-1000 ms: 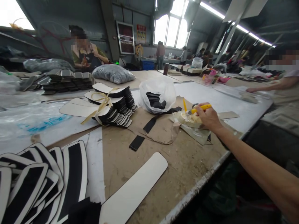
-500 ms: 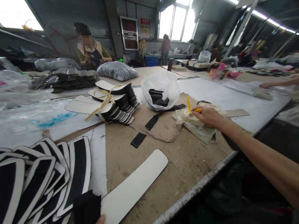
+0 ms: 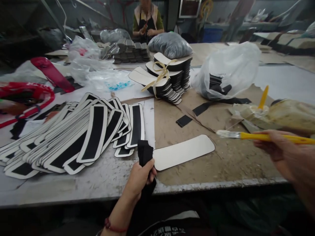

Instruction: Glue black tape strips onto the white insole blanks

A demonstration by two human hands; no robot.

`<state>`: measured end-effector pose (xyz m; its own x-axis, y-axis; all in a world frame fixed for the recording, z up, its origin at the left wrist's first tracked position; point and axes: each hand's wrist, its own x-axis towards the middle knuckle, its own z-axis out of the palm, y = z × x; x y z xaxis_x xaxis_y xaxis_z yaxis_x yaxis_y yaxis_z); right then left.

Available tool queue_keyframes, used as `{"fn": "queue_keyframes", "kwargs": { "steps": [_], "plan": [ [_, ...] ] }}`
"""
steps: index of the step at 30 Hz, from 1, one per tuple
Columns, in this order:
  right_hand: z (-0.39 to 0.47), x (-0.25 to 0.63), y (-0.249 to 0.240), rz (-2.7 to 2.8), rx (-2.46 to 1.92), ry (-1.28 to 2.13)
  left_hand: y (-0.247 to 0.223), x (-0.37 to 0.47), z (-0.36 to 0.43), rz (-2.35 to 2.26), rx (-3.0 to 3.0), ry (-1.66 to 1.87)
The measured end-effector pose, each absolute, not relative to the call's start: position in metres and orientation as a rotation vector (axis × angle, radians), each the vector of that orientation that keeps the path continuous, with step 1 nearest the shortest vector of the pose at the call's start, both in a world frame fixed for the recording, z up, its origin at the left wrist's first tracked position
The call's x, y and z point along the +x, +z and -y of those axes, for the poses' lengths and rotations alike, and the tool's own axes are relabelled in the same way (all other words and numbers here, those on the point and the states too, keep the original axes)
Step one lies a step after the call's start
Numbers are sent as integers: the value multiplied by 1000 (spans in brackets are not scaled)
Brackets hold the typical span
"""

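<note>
My left hand (image 3: 141, 177) is closed on a bunch of black fabric strips (image 3: 144, 152) near the table's front edge. Its fingers are beside the left end of a white curved panel (image 3: 184, 151), which lies flat on brown board. In my right hand (image 3: 283, 149) is a brush (image 3: 256, 136) with a yellow handle, held level, its bristles whitish and pointing left above the board. Behind it, a second yellow-handled brush (image 3: 263, 96) stands in a glue-smeared container (image 3: 256, 113). Many white panels with black strips (image 3: 93, 134) lie overlapped to the left.
A tied stack of white panels (image 3: 169, 78) stands behind the board. Beside it are a translucent bag (image 3: 228, 72) holding black strips and a loose black strip (image 3: 184, 120). A grey plastic bundle (image 3: 169, 45) lies farther back, where a person (image 3: 147, 19) works.
My right hand has lifted a yellow brush out of the glue container and brought it toward the white panel. The view has swung left and down, showing my left hand with the black strips.
</note>
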<state>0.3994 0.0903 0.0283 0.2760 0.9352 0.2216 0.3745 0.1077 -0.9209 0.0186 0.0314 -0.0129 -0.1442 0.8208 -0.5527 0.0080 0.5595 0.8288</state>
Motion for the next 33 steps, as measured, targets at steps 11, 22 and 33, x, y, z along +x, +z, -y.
{"fn": "queue_keyframes", "kwargs": {
  "steps": [11,22,33],
  "plan": [
    [-54,219,8,1202,-1294,1366,-20,7,-27,-1426,757,821],
    [-60,242,19,1398,-1568,858,-19,7,-28,-1415,757,850],
    [-70,291,16,1731,-1712,202,-20,9,-28,-1477,761,834]
  ]
}}
